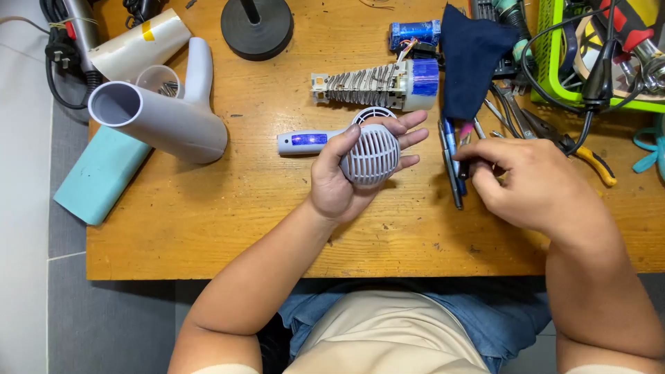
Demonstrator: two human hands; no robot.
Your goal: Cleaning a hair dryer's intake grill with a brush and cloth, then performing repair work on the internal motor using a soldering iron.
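My left hand cups the round grey grille, fingers curled around it. My right hand pinches a tool among the pens beside it; lifting one cleanly probably comes next.

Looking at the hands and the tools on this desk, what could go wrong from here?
1. The left hand holds the round grey plastic grille cap only by the fingertips, so it might slip and fall on the wooden table.
2. The right hand reaches among thin metal hand tools that lie close together; a sharp tip may prick a finger.
3. The bare heating coil assembly lies near; a careless move could bend its wires.
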